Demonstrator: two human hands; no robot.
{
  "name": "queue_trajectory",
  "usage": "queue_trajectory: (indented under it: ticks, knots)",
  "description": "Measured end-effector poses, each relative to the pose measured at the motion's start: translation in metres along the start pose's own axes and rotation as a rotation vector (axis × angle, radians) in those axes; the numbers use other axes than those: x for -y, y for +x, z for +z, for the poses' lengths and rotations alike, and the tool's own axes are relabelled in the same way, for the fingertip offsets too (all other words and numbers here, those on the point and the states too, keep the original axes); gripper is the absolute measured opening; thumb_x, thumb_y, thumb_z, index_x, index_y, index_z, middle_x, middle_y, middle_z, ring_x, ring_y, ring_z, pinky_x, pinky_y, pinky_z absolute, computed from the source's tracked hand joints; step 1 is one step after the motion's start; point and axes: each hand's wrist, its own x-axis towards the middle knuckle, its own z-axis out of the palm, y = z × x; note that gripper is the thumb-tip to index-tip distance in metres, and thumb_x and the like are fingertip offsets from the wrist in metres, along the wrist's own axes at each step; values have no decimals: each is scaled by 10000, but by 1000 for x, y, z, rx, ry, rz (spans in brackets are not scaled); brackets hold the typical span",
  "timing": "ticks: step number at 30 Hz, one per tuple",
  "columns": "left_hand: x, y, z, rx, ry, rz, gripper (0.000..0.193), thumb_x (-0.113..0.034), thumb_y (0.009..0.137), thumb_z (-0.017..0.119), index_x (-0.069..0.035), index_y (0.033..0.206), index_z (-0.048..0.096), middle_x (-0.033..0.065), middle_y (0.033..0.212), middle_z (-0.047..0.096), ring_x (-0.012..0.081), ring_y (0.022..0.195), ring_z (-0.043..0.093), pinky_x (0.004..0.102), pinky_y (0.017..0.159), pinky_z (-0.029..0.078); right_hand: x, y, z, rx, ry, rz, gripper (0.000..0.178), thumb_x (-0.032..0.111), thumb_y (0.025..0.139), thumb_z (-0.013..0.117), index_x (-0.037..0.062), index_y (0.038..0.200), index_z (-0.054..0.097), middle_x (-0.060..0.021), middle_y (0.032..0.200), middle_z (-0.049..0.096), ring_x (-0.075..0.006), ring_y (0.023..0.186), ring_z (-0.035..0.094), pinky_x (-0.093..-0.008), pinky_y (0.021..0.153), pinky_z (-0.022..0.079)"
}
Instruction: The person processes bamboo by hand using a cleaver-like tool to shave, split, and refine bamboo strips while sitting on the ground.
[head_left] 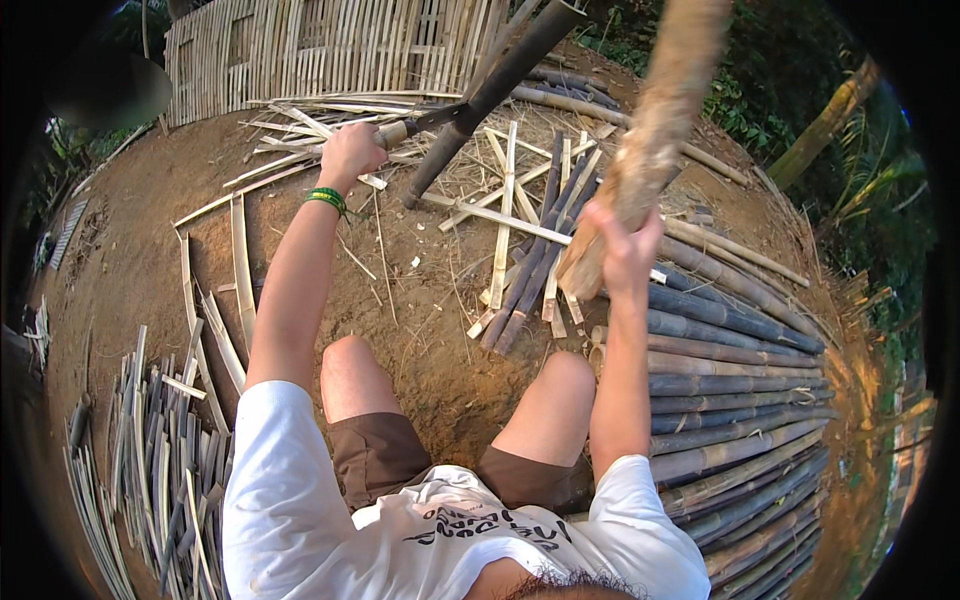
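My left hand [352, 151] is wrapped around the pale wooden handle of a machete [438, 117], arm stretched out ahead. The machete's dark blade meets a dark bamboo pole [515, 65] that slants up to the right; how deep the blade sits in it I cannot tell. A second dark length of bamboo [436, 165] slopes down from that spot to the ground. In my right hand [622, 250] is a thick, rough wooden club [655, 120], raised upright, its upper end blurred by motion and cut off by the top edge. Club and machete are apart.
Several whole bamboo poles [740, 385] lie stacked at the right. Split strips [505, 215] lie criss-crossed ahead, with dark pieces [545, 245] among them. A heap of split bamboo [150, 480] lies at the left. A bamboo slat fence [330, 50] stands at the back.
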Motion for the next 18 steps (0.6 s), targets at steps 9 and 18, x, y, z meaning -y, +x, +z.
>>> queue_trajectory:
  ticks: [9, 18]
  knots:
    - [10, 4, 4, -51, -8, 3, 405, -257, 759, 694, -150, 1145, 755, 212, 1086, 730, 374, 1031, 702, 468, 904, 565, -60, -28, 60, -276, 60, -233, 523, 112, 761, 768, -7, 1213, 533, -103, 1017, 664, -209, 866, 682, -391, 760, 585]
    - [34, -5, 37, 102, 117, -109, 322, -228, 790, 712, -51, 1055, 761, 208, 1070, 742, 365, 1032, 717, 438, 894, 576, -92, -68, 26, 269, 27, 950, 560, 171, 763, 770, 2, 1258, 572, -107, 939, 657, -190, 667, 621, -339, 595, 581]
